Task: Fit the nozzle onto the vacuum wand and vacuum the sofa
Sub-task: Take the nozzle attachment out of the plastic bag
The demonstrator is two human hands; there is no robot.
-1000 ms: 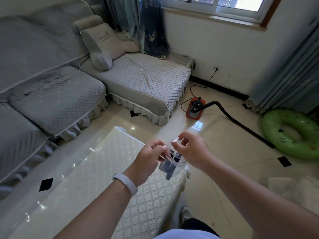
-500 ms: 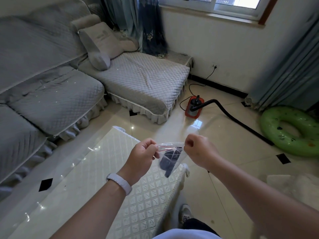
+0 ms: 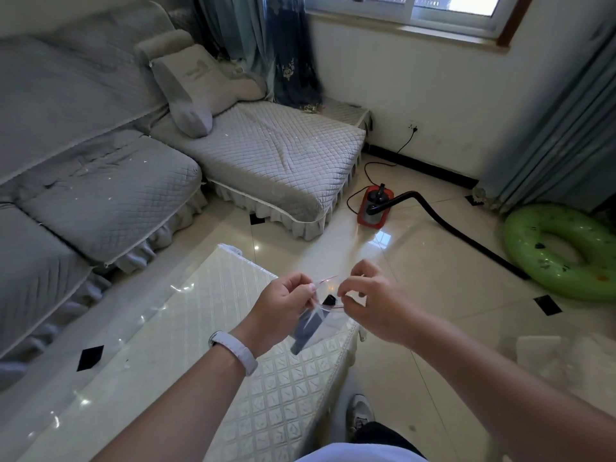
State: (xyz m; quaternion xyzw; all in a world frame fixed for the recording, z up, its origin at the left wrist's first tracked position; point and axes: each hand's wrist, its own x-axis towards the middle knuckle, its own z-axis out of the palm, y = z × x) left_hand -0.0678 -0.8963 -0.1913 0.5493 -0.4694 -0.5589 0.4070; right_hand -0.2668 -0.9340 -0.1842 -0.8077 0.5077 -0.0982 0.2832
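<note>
Left hand (image 3: 283, 308) and right hand (image 3: 376, 305) each pinch the bag (image 3: 330, 320) mouth; nozzle (image 3: 310, 328) hangs inside, below the fingers.

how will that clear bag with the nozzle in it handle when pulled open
Probably floppy: the clear bag sags and creases below where the left hand and right hand pinch its mouth. Likely light, since a pinch alone carries it. The dark nozzle lies tilted inside and may slide about or out.
</note>
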